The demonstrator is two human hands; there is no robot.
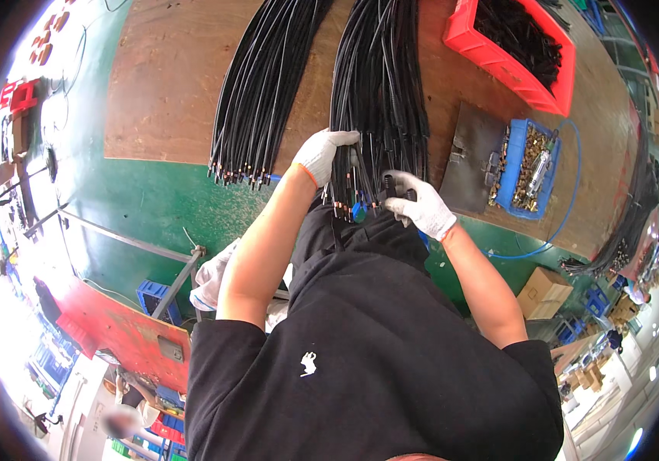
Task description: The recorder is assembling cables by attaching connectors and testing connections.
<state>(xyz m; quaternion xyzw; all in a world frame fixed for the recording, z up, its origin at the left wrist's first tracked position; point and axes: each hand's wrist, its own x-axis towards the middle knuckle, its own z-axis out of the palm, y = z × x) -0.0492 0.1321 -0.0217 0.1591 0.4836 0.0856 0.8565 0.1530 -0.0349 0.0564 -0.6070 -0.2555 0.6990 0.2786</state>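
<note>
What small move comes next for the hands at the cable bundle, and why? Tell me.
Probably draw the right hand back toward the body to pull one cable free. The left hand already presses on the right-hand bundle of black cables near its end, and the right hand pinches a small black piece at the metal-tipped cable ends.

Colours here are pretty loud. The workbench point(168, 77) is a brown wood board with a green surface point(152, 200) along its near edge. On the board, two bundles of black hoses point(379, 84) with coppery brass-coloured ends. Right of those hoses, a bright red bin point(498, 61) full of black parts, and below it a blue tray point(517, 200) of gold-coloured brass fittings beside a dark grey plate point(471, 157). Both gloves point(421, 206) are white, one with an orange cuff edge. Shirt point(375, 353) is black with a tiny white logo.
</note>
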